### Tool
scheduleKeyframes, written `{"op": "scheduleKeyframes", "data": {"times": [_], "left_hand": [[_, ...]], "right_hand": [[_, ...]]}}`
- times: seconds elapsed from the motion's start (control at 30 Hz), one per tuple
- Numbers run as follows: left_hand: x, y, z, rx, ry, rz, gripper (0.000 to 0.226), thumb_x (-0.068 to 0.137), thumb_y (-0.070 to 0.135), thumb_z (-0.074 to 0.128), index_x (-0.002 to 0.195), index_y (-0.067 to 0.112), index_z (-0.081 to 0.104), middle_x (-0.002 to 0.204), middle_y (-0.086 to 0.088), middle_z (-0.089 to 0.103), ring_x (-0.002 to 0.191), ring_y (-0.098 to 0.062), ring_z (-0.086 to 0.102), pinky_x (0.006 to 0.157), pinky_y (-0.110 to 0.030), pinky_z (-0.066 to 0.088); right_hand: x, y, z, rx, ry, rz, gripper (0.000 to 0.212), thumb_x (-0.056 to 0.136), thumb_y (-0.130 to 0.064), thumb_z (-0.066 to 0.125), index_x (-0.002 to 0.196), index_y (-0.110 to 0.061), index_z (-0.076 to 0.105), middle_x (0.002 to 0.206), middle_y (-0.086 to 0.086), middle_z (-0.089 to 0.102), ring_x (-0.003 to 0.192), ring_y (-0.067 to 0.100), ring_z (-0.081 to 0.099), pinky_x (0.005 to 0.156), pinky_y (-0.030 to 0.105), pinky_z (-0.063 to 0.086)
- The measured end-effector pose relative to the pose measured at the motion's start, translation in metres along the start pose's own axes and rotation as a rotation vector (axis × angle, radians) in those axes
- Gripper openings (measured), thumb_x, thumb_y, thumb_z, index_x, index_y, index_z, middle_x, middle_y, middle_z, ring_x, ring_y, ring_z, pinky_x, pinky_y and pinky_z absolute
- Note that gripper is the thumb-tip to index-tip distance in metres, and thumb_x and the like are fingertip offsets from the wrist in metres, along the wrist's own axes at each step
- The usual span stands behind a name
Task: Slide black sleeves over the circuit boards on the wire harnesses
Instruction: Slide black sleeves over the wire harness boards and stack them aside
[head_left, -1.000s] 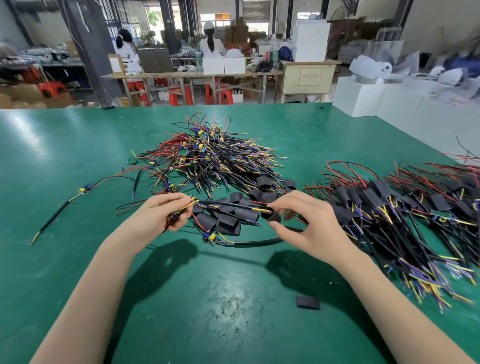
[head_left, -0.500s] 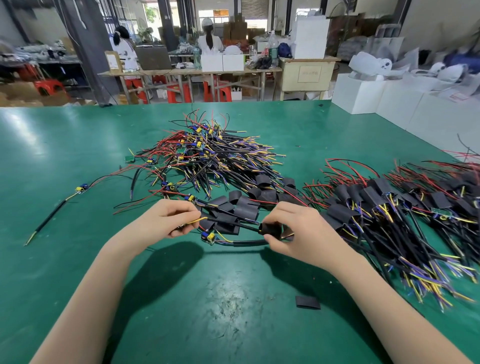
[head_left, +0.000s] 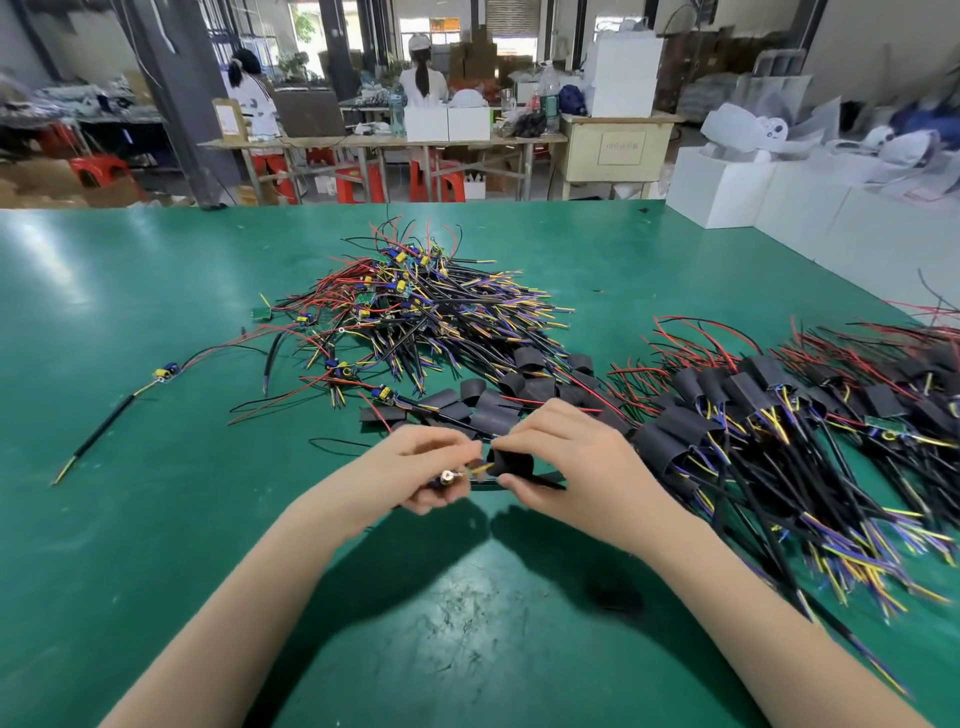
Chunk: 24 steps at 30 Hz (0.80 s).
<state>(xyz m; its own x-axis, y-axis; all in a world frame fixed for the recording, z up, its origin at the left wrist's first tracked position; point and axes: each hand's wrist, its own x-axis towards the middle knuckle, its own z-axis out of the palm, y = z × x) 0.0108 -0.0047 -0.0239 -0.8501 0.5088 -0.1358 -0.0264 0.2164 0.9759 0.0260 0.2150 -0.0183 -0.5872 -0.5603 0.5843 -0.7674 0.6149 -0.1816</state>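
Your right hand (head_left: 566, 467) pinches a short black tubular sleeve (head_left: 511, 462). Your left hand (head_left: 415, 467) grips a thin multicoloured wire harness (head_left: 467, 470), its end at the sleeve mouth; its board is hidden. Risk: stray wire ends snag the rim and buckle the sleeve. Loose flat sleeves (head_left: 483, 405) crowd just beyond it, the sleeved black bundle heap (head_left: 753, 431) lies right; bare green tabletop (head_left: 467, 623) lies nearer you.
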Motion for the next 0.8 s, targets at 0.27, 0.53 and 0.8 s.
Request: {"op": "scheduleKeyframes", "data": {"times": [0.27,0.53,0.8], "left_hand": [[0.003,-0.011,0.009,0.007,0.036,-0.001,0.015,0.09,-0.004,0.061,0.102,0.003,0.057,0.075,-0.007,0.061,0.057,-0.014,0.054,0.056,-0.022,0.046],[0.008,-0.012,0.008,-0.309,0.102,-0.074,0.012,0.092,-0.009,0.052,0.101,-0.001,0.054,0.08,-0.015,0.071,0.059,-0.018,0.063,0.053,-0.023,0.052],[0.004,-0.01,0.002,-0.116,0.098,-0.012,0.017,0.088,0.001,0.065,0.103,0.003,0.06,0.093,-0.015,0.068,0.075,-0.022,0.069,0.063,-0.024,0.053]], "right_hand": [[-0.006,0.008,0.005,0.03,-0.175,0.131,0.023,0.078,-0.023,0.078,0.098,-0.012,0.075,0.088,0.003,0.069,0.085,0.027,0.061,0.074,0.038,0.053],[-0.006,0.005,0.011,-0.264,-0.379,0.09,0.04,0.09,-0.053,0.051,0.117,-0.025,0.062,0.104,-0.003,0.058,0.101,0.021,0.05,0.079,0.035,0.047],[-0.009,0.007,0.003,0.017,-0.095,0.188,0.02,0.084,-0.014,0.071,0.103,-0.016,0.074,0.086,0.002,0.065,0.079,0.024,0.063,0.067,0.036,0.052]]}}
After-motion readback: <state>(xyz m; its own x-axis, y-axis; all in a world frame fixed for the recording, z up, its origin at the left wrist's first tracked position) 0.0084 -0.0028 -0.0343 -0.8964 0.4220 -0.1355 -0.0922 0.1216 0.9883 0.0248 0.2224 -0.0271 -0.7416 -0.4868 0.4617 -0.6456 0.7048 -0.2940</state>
